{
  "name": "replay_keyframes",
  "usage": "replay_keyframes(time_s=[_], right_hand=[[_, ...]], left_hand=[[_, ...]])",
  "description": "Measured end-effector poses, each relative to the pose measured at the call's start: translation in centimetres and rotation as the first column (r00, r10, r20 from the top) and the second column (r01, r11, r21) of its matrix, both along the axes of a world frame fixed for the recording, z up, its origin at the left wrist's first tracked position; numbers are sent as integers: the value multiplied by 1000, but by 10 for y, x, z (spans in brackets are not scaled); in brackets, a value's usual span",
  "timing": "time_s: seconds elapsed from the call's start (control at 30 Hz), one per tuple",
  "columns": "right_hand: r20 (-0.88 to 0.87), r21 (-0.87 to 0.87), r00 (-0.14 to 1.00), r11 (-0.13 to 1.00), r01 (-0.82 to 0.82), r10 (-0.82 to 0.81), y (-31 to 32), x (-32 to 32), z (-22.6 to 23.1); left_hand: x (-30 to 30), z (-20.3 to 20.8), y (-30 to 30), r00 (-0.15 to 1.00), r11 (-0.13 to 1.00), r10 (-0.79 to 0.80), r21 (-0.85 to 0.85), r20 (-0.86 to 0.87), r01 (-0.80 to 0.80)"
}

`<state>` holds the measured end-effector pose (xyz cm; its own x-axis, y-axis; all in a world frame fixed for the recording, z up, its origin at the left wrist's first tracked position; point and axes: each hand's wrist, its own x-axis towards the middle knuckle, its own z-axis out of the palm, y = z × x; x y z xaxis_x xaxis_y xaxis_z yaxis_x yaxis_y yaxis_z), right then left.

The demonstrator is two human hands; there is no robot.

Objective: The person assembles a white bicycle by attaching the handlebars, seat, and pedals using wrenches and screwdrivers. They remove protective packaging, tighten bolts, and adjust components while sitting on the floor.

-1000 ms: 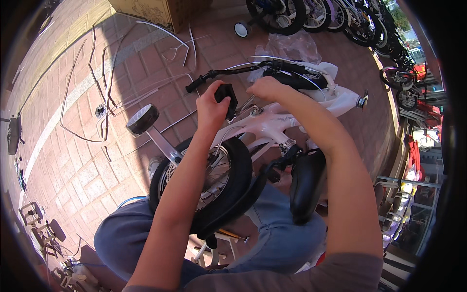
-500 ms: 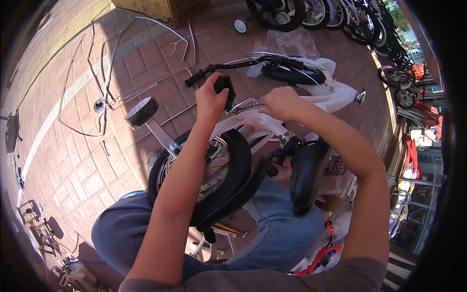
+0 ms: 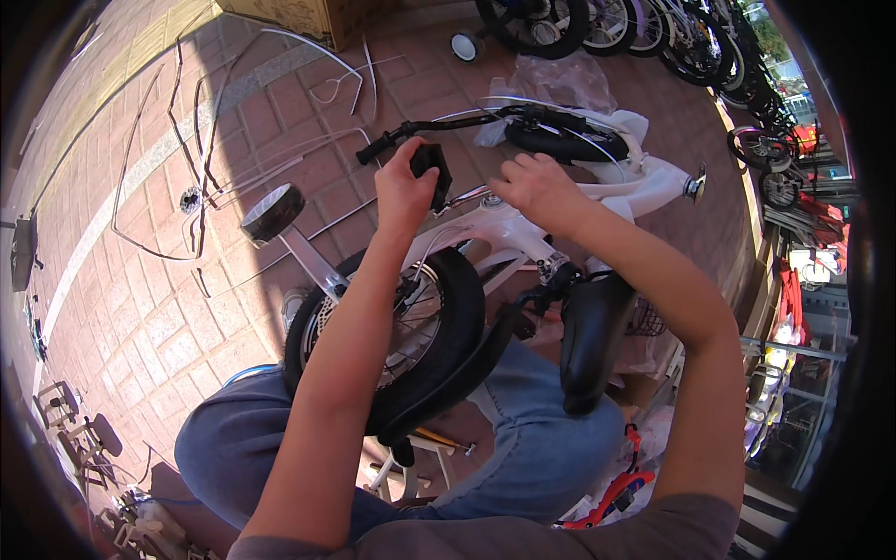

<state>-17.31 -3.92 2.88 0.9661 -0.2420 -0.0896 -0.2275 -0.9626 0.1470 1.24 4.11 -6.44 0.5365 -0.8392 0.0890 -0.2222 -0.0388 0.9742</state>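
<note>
A white child's bicycle [image 3: 504,229] lies tipped over in front of me, its black-tyred wheel [image 3: 467,303] near my legs. My left hand [image 3: 403,191] is closed around a black pedal [image 3: 431,173], at the outer end of a silver crank arm [image 3: 459,199]. Just right of the crank's hub, my right hand [image 3: 537,189] hovers over the frame with curled fingers; what they hold, if anything, is hidden. A training wheel [image 3: 273,213] sticks out to the left on a metal bracket. The black saddle [image 3: 595,341] points toward my knee.
Black handlebars [image 3: 448,123] lie beyond my hands, beside clear plastic wrapping [image 3: 560,79]. Loose strips and a cardboard box [image 3: 289,19] are on the brick paving. Several bicycles [image 3: 691,47] stand at the far right. A hammer [image 3: 443,439] lies between my legs.
My right hand has lifted off the silver crank area and drawn its fingers in, uncovering the hub. My left hand has stayed on the pedal.
</note>
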Motion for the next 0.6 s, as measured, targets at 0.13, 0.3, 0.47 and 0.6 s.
replay_keyframes(time_s=[0.13,0.3,0.47,0.6], right_hand=[[21,122,996,989,81,-84,-3,1,-13],[-107,334,976,918,215,-190,-12,0,-37],[-143,343,976,917,206,-165,-31,7,-48],[-288,146,934,955,260,-210,-38,23,-55]], left_hand=[[-1,1,1,1000,999,30,-26,7,-30],[-1,1,0,999,999,39,-18,33,-38],[-5,7,1,999,999,37,-14,20,-36],[-6,4,-1,999,998,35,-48,31,-34]])
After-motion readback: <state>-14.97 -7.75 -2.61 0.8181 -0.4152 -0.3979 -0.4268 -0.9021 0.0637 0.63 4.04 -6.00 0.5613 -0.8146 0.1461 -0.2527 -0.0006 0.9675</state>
